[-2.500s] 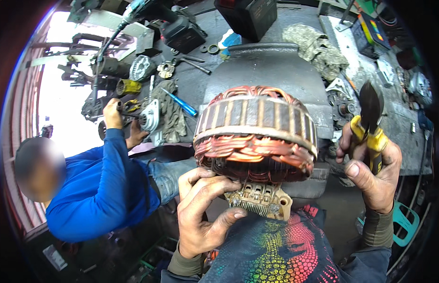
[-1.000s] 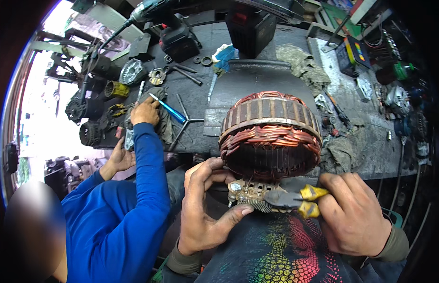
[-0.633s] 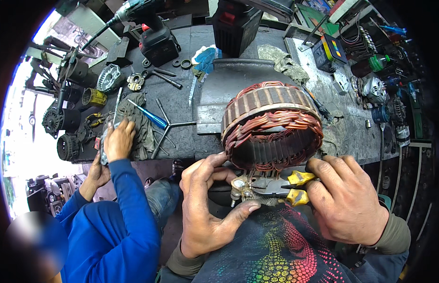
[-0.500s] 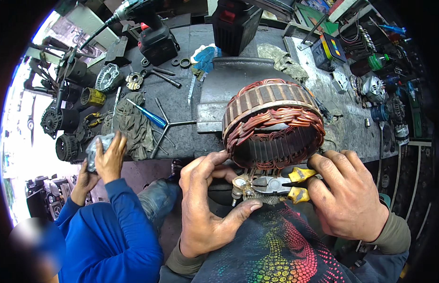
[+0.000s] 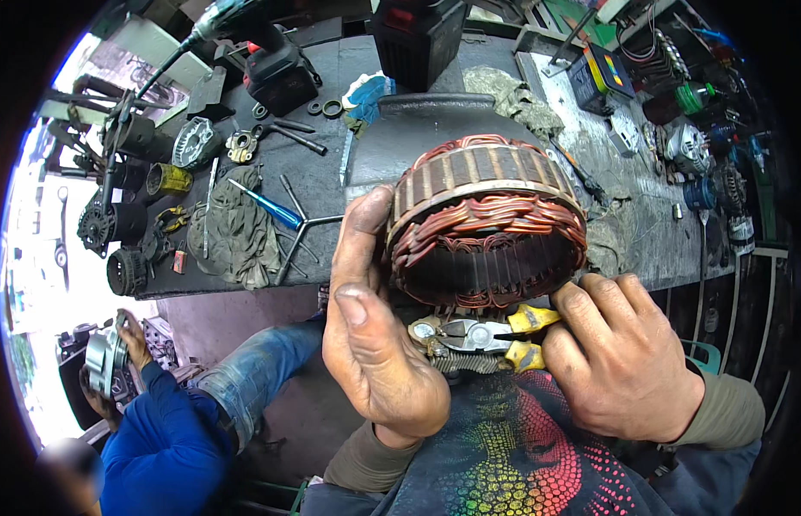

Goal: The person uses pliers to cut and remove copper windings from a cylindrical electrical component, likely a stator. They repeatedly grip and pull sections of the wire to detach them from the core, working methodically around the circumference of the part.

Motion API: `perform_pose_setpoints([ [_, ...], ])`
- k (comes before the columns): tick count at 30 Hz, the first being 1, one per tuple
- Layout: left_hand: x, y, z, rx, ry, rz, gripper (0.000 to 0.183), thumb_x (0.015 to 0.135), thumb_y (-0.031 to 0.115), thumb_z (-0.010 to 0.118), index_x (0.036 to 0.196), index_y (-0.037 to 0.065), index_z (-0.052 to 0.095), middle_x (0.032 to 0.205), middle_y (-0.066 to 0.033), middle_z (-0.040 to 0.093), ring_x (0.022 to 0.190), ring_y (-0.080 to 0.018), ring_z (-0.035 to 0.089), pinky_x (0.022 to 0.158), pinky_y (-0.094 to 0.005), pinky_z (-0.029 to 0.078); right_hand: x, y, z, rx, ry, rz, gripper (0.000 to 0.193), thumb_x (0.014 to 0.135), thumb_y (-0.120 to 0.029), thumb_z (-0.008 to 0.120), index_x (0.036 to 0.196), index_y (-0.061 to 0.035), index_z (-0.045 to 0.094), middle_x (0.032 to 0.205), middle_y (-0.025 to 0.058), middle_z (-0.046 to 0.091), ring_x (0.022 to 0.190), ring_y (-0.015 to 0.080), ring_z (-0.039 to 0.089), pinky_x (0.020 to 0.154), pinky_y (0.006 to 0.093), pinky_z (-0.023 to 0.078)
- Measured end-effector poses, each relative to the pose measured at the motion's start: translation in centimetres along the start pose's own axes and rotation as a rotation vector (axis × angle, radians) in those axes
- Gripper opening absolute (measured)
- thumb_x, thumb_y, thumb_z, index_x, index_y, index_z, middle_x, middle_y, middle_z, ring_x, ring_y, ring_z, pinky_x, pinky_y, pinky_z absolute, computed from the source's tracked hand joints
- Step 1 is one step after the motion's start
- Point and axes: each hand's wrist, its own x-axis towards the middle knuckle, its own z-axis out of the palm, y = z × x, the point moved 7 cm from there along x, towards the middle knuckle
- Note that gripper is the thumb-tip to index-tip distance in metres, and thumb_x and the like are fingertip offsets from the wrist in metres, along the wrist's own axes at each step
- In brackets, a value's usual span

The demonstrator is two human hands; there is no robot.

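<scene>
The alternator stator [image 5: 486, 219], a ring of dark laminations with copper windings, leans over the bench edge before me. My left hand [image 5: 375, 344] cups its left side, fingers along the outside and thumb standing away; some fingertips are hidden behind it. Yellow-handled pliers [image 5: 482, 335] are in my right hand [image 5: 624, 361], jaws pointing left just below the ring. Those jaws lie at a rectifier-like part [image 5: 443, 351] with a round metal terminal and ribbed edge under the stator. Whether they grip a wire there, I cannot tell.
A dark curved metal piece [image 5: 435, 120] stands behind the stator. Left on the bench lie a rag [image 5: 233, 228], a blue screwdriver [image 5: 276, 209] and a three-armed wrench [image 5: 301, 225]. A co-worker in blue [image 5: 164, 456] holds a metal housing [image 5: 106, 365] at lower left.
My left hand has left the rectifier-like part and moved up to the stator's side. Stator and pliers sit slightly further left. The co-worker has turned away from the bench, now holding a metal housing.
</scene>
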Motion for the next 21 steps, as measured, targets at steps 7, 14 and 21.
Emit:
perform_pose_setpoints([
  [7, -0.5, 0.5, 0.7, 0.416, -0.096, 0.189, 0.058, 0.118, 0.029, 0.037, 0.156, -0.015, 0.041, 0.152, -0.0252, 0.056, 0.135, -0.0292, 0.059, 0.117, -0.0427, 0.044, 0.5, 0.4, 0.4, 0.257, -0.226, 0.054, 0.023, 0.078, -0.021, 0.071, 0.088, -0.0031, 0.061, 0.096, 0.0172, 0.065, 0.083, 0.0295, 0.067, 0.064, 0.0422, 0.053],
  [14, -0.6, -0.7, -0.4, 0.337, -0.032, 0.077, 0.046, 0.111, 0.009, 0.056, 0.151, -0.014, 0.051, 0.148, -0.0259, 0.061, 0.132, -0.0321, 0.063, 0.113, -0.0410, 0.047, 0.9, 2.3, 0.6, 0.786, -0.479, 0.181, 0.022, 0.089, -0.016, 0.073, 0.095, 0.0020, 0.063, 0.087, 0.0216, 0.065, 0.083, 0.0409, 0.072, 0.070, 0.0493, 0.060],
  [21, -0.8, -0.5, -0.7, 0.332, -0.036, 0.065, 0.050, 0.110, 0.009, 0.059, 0.153, -0.013, 0.048, 0.145, -0.0184, 0.054, 0.132, -0.0256, 0.057, 0.112, -0.0370, 0.046, 0.7, 2.7, 0.3, 0.801, -0.389, 0.229, 0.025, 0.087, -0.021, 0.077, 0.092, -0.0010, 0.063, 0.085, 0.0176, 0.063, 0.080, 0.0392, 0.066, 0.070, 0.0500, 0.056],
])
